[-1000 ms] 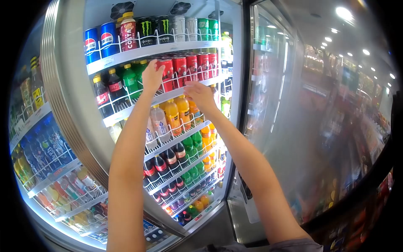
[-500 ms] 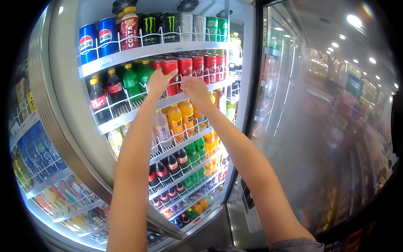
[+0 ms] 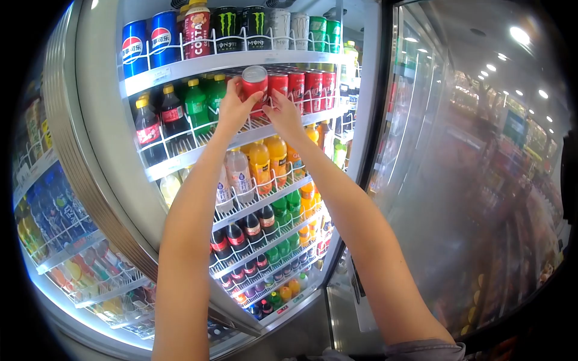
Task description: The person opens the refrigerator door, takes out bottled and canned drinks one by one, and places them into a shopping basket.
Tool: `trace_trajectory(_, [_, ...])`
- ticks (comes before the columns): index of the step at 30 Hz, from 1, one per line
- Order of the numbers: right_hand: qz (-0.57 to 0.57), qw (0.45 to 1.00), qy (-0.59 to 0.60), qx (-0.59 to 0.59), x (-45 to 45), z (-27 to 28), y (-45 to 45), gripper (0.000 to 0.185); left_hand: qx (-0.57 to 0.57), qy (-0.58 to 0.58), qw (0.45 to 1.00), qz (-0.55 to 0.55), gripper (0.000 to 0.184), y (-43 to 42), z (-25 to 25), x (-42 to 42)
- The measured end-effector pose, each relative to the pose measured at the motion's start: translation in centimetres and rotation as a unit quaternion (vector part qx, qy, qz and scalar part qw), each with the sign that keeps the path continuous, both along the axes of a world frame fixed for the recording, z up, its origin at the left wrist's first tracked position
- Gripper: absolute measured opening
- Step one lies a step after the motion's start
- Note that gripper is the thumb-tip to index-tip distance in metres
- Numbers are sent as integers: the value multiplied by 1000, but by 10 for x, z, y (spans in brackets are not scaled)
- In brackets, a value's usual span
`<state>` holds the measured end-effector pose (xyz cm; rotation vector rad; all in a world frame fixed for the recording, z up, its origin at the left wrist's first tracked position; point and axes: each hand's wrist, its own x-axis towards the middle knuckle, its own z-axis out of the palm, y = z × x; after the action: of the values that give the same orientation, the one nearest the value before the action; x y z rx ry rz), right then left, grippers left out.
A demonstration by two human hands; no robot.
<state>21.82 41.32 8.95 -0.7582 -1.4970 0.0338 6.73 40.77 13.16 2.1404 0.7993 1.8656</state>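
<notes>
Between my two hands a red can [image 3: 255, 87] is raised above the front wire rail of the second shelf, its silver top showing. My left hand [image 3: 235, 108] is wrapped round its left side, thumb across the front. From the right, my right hand [image 3: 283, 114] has its fingertips at the can's lower right side. More red cans [image 3: 296, 90] stand in rows on the shelf to the right. Green bottles [image 3: 195, 103] and dark cola bottles [image 3: 173, 111] stand to the left, behind the same rail.
The top shelf [image 3: 229, 62] holds blue, black, white and green cans just above my hands. Orange juice bottles [image 3: 259, 165] stand below. The glass door [image 3: 421, 180] is open at the right, and another lit cooler [image 3: 54, 198] stands at the left.
The red can has been lifted up and forward from the front of its row, gripped by my left hand. My right hand has moved up to its side. The camera view has shifted slightly.
</notes>
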Motion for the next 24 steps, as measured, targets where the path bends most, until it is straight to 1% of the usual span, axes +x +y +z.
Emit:
trace_trajectory(1, [43, 999, -1, -3, 0, 4, -13, 54, 20, 0, 999, -27, 69, -8, 0, 0])
trace_trajectory(2, [86, 996, -3, -4, -2, 10, -25, 55, 53, 25, 998, -14, 68, -7, -4, 1])
trace_trajectory(3, [85, 996, -3, -3, -2, 11, -27, 55, 54, 25, 998, -15, 68, -11, -3, 2])
trace_trajectory(5, [164, 985, 59, 15, -5, 11, -32, 57, 90, 28, 995, -39, 65, -18, -3, 5])
trace_trajectory(6, [164, 985, 57, 16, -4, 12, -38, 57, 91, 27, 995, -39, 65, -26, 1, 7])
trace_trajectory(8, [138, 988, 65, 5, 1, 13, -53, 59, 72, 11, 992, -99, 63, -42, 5, 7])
trace_trajectory(9, [138, 988, 63, 2, 3, 11, -57, 59, 70, 10, 993, -99, 63, -51, 6, 6])
trace_trajectory(11, [117, 991, 53, 33, 6, 7, -64, 60, 39, -10, 990, -136, 62, -68, 7, 6])
trace_trajectory(12, [124, 990, 51, 33, 7, 4, -74, 61, 41, -35, 985, -162, 60, -71, 6, 8])
trace_trajectory(13, [123, 991, 50, 28, 7, 1, -85, 61, 37, -37, 985, -162, 60, -74, 3, 8])
trace_trajectory(15, [164, 983, 78, 10, 6, -4, -109, 61, -23, -58, 976, -207, 59, -85, -1, 7])
trace_trajectory(17, [178, 982, 64, -16, 9, -10, -142, 62, -33, -78, 970, -228, 57, -98, -9, 8])
trace_trajectory(19, [240, 965, 80, -63, 10, -20, -165, 65, -112, -97, 947, -285, 56, -111, -17, 7])
trace_trajectory(20, [264, 957, 92, -82, 12, -27, -174, 69, -125, -117, 937, -305, 53, -119, -26, 8])
trace_trajectory(21, [259, 957, 94, -86, 12, -33, -183, 69, -130, -118, 935, -308, 53, -130, -33, 8])
trace_trajectory(23, [286, 944, 116, -118, 11, -41, -201, 70, -198, -115, 930, -286, 49, -149, -44, 7])
trace_trajectory(24, [272, 945, 115, -139, 11, -44, -211, 72, -188, -105, 933, -290, 48, -151, -51, 8])
